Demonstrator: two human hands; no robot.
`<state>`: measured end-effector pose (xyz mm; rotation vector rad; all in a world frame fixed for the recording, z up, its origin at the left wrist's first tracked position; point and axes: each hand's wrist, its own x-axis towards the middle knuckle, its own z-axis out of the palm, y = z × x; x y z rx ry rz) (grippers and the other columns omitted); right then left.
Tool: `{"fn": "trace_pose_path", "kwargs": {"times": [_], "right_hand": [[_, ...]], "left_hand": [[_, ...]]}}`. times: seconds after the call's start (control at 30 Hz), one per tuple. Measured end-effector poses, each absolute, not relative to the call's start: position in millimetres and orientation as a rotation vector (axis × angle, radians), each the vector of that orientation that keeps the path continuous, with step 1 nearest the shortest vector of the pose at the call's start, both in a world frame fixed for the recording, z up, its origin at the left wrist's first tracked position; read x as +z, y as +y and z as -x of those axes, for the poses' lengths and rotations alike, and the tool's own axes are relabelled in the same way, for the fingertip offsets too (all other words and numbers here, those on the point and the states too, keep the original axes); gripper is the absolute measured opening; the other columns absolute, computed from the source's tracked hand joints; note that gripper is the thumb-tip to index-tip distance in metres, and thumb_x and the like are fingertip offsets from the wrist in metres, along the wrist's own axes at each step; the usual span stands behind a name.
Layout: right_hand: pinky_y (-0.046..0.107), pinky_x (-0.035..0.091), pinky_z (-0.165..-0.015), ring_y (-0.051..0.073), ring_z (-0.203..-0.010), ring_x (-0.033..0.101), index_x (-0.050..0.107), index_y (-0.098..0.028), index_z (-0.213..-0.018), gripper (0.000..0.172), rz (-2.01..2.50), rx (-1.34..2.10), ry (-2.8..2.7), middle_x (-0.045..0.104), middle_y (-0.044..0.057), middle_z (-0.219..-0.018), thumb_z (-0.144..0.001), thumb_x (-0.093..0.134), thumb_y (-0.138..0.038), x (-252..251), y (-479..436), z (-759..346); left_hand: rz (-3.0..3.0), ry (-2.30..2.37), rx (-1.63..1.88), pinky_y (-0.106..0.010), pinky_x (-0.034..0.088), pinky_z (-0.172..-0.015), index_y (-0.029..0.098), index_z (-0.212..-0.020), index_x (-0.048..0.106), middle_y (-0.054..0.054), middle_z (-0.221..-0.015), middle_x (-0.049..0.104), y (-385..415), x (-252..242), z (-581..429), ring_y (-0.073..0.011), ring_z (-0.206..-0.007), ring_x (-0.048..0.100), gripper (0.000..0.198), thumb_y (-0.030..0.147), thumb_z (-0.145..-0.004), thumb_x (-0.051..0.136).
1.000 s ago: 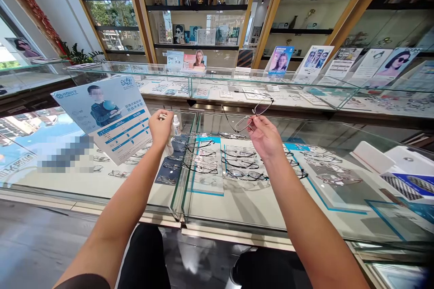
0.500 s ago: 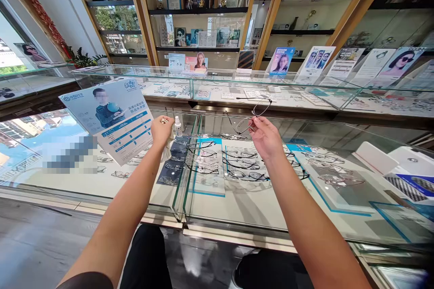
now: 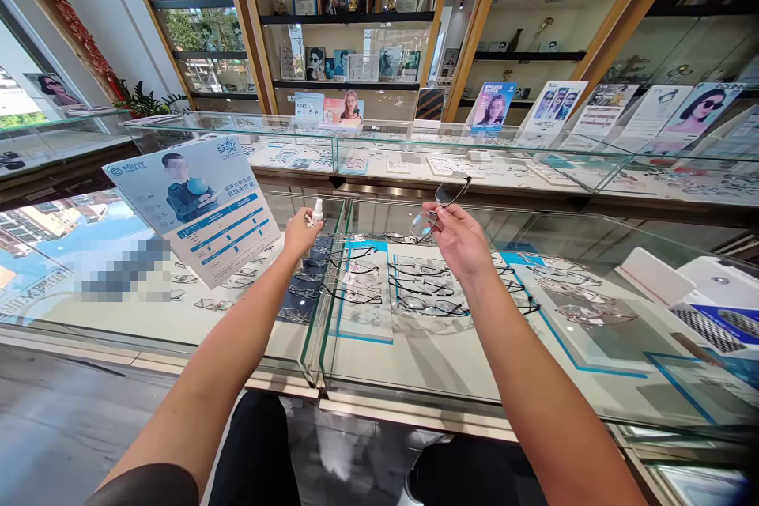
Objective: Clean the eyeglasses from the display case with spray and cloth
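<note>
Beyond the sign, my left hand (image 3: 302, 234) is closed around a small white spray bottle (image 3: 319, 211), which stays upright. A pale bit shows by its fingers; I cannot make out what it is. My right hand (image 3: 461, 241) pinches a pair of thin-framed eyeglasses (image 3: 451, 191) above the glass counter. The glasses are tilted, one lens upper right and the other lower left of the fingertips, with a bluish glint on the lower lens. Beneath both hands, rows of eyeglass frames (image 3: 432, 306) lie inside the display case.
A tilted blue-and-white sign (image 3: 195, 209) stands left of my left arm. At the right of the counter is an open white box (image 3: 708, 292). A second glass showcase (image 3: 379, 130) runs across behind, with several cards standing along its top. Shelves with trophies rise beyond.
My left hand has moved right and taken hold of the spray bottle, which has shifted slightly right and up. My right hand has turned the eyeglasses, so their temples show less.
</note>
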<state>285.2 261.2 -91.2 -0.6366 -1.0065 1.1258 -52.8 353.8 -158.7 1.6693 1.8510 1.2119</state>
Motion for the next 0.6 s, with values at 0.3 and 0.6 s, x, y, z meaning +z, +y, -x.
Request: {"fn": "trace_pose_path", "kwargs": {"times": [0.3, 0.6], "right_hand": [[0.039, 0.055, -0.09, 0.02, -0.09, 0.069, 0.078, -0.028, -0.08, 0.034, 0.653, 1.131, -1.082, 0.083, 0.001, -0.097, -0.065, 0.1, -0.05, -92, 258, -279], [0.041, 0.051, -0.096, 0.021, -0.093, 0.066, 0.077, -0.028, -0.08, 0.035, 0.718, 1.144, -1.187, 0.08, 0.002, -0.093, -0.068, 0.098, -0.054, -94, 249, -267]], "left_hand": [[-1.456, 1.546, 1.34, -0.032, 0.051, -0.072, 0.025, -0.11, 0.052, -0.002, -0.09, 0.066, 354, -147, 42, -0.0194, -0.078, 0.063, 0.023, 0.026, -0.087, 0.055], [-1.047, 0.489, 1.171, -0.025, 0.043, -0.049, 0.02, -0.077, 0.055, 0.003, -0.066, 0.044, 311, -101, 29, -0.0096, -0.051, 0.041, 0.027, 0.018, -0.051, 0.062]]}}
